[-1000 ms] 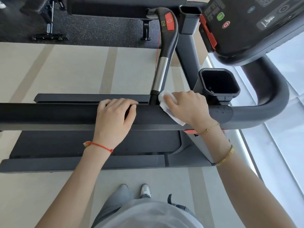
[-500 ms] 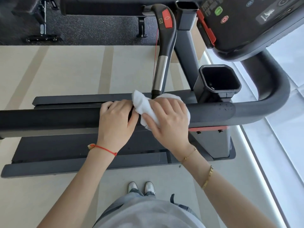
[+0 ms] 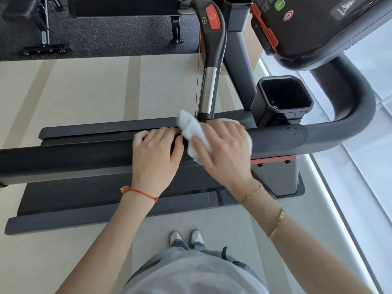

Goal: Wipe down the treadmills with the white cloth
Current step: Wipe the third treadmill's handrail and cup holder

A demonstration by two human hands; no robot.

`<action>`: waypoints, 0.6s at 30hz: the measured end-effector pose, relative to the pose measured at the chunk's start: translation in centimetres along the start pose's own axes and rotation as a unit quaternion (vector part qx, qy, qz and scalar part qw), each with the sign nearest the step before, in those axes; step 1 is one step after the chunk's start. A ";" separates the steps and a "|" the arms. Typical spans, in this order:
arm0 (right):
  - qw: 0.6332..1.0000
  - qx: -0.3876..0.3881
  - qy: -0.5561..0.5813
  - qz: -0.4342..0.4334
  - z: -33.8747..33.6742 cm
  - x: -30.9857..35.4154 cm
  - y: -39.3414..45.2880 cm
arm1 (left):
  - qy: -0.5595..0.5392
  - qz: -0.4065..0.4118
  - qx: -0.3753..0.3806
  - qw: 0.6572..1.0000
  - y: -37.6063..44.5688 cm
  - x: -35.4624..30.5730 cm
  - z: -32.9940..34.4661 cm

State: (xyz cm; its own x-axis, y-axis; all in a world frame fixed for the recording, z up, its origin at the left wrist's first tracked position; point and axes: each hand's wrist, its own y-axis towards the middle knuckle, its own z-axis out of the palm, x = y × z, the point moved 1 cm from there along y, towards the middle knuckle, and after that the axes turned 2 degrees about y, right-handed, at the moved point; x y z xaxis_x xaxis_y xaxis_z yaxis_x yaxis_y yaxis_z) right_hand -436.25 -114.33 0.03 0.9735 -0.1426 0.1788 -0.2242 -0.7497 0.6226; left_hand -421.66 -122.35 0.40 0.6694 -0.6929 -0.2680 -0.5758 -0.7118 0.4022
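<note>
A dark treadmill handrail [image 3: 63, 158] runs across the view and curves up at the right toward the console [image 3: 318, 28]. My right hand [image 3: 222, 149] presses the white cloth [image 3: 192, 130] onto the rail, fingers curled over it, just below the chrome-and-black grip [image 3: 209, 81]. My left hand [image 3: 156, 155] rests on the rail right beside it, fingers curled over the far edge, touching the cloth's left side. Part of the cloth is hidden under my right palm.
A black cup holder [image 3: 283, 96] sits right of the cloth. The treadmill deck [image 3: 84, 194] lies below the rail. Dark gym equipment [image 3: 42, 35] stands on black matting at the back. A bright window strip [image 3: 350, 198] runs along the right. My shoes [image 3: 186, 238] stand on the pale floor.
My right hand has slid the cloth left along the rail, from near the cup holder to beside my left hand. Over the last half second little has moved.
</note>
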 end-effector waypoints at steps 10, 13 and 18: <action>0.999 -0.023 -0.005 -0.037 -1.1 -3.8 -1.4 | -0.031 -0.020 0.009 0.999 0.2 -0.6 -0.2; 0.999 -0.043 -0.025 -0.015 -1.9 -6.6 -2.0 | -0.069 -0.019 0.004 0.997 0.6 -1.8 0.1; 0.999 -0.043 -0.029 -0.008 -3.9 -11.4 -2.9 | -0.111 0.008 0.005 0.994 1.9 -6.3 1.7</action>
State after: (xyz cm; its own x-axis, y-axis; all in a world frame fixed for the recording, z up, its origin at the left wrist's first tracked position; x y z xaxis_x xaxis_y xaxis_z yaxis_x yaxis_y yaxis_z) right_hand -446.88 -108.03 -0.85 0.9773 -0.1706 0.1260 -0.2099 -0.6945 0.6882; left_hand -427.75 -119.48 1.35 0.5402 -0.7121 -0.4484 -0.5909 -0.7004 0.4003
